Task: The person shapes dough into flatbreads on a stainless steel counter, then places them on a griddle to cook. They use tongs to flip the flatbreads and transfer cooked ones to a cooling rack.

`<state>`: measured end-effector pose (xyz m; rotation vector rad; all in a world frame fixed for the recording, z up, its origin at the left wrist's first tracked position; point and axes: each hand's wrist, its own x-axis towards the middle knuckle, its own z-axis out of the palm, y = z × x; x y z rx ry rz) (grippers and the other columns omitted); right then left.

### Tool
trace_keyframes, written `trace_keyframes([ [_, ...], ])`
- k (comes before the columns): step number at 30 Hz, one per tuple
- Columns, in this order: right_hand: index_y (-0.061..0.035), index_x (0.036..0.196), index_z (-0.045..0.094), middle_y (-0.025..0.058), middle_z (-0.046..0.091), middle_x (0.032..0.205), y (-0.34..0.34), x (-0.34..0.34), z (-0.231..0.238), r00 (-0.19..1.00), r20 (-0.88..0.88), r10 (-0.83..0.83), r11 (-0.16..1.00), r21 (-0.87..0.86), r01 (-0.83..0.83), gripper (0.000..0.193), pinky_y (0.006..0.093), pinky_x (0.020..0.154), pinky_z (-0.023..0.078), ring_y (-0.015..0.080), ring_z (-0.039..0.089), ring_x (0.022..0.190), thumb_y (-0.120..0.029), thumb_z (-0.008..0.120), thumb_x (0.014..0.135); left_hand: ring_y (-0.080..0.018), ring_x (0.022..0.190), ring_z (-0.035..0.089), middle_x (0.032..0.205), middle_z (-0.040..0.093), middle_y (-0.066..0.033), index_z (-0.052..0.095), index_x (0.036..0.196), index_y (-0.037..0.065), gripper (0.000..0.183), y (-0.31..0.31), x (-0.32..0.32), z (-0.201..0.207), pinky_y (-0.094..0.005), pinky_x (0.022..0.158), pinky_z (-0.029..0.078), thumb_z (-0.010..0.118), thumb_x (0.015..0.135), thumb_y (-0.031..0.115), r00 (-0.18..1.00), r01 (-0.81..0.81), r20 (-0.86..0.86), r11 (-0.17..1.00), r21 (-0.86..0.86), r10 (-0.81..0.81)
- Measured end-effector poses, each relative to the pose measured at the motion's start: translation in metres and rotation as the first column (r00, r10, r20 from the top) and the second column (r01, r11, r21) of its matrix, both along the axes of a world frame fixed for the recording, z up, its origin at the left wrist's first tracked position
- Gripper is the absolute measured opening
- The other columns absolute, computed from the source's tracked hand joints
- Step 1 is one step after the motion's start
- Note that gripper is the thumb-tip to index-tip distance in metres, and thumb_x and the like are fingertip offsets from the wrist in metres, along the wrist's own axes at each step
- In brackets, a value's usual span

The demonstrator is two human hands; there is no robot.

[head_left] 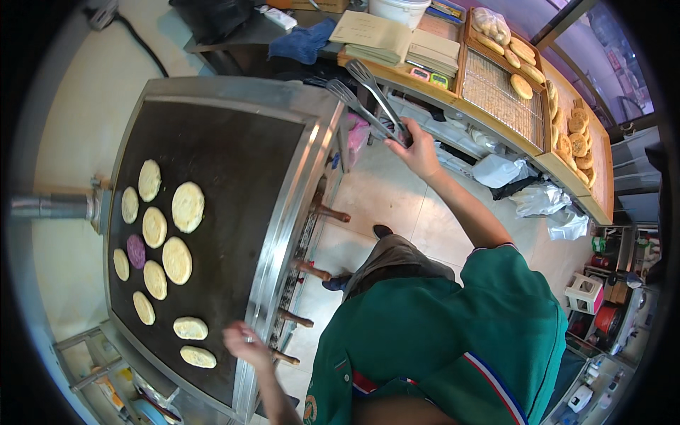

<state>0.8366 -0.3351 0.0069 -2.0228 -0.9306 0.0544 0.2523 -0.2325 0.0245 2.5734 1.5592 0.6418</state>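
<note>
My right hand (418, 150) is closed round the handle end of metal tongs (380, 92). The two slotted ends of the tongs are spread apart, beyond the griddle's corner. Low over the near edge of the griddle (227, 177) is my left hand (246, 344), blurred, with its fingers hard to make out. On the dark hot plate lie several pale round flatbreads (188, 207) and a single purple one (136, 251). The flatbread nearest my left hand (198, 357) is oval and lightly coloured; a second oval one (190, 328) lies just beyond it.
Wooden handles (312, 269) stick out from the griddle's front. At the right, a counter carries a wire rack (499, 95), baked breads (579, 142), paper pads (372, 39), small timers (439, 80) and a white bucket (399, 10). Plastic bags (542, 200) hang below it. A metal pipe (53, 206) runs left.
</note>
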Motion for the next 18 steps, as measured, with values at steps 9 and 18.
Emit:
trace_keyframes([
  [9, -0.0131, 0.11, 0.072, 0.0155, 0.037, 0.153, -0.014, 0.221, -0.08, 0.93, 0.335, 0.151, 0.802, -0.592, 0.083, 0.052, 0.0656, 0.115, 0.016, 0.0352, 0.026, 0.144, -0.042, 0.078, 0.068, -0.0321, 0.079, 0.068, 0.09, 0.07, -0.0161, 0.066, 0.107, 0.005, 0.031, -0.215, 0.034, -0.16, -0.0408, 0.067, 0.052, 0.062, 0.088, 0.029, 0.98, -0.172, -0.199, 0.388, -0.906, -0.031],
  [18, -0.0079, 0.113, 0.071, 0.0165, 0.047, 0.141, 0.006, 0.251, -0.06, 0.954, 0.168, 0.246, 0.727, -0.684, -0.067, 0.059, 0.0631, 0.115, 0.019, 0.0345, 0.035, 0.138, -0.048, 0.077, 0.07, -0.0326, 0.083, 0.068, 0.089, 0.069, -0.0162, 0.069, 0.099, 0.007, 0.028, -0.239, 0.047, -0.167, -0.04, 0.073, 0.053, 0.063, 0.086, 0.031, 0.981, -0.179, -0.138, 0.341, -0.923, 0.14],
])
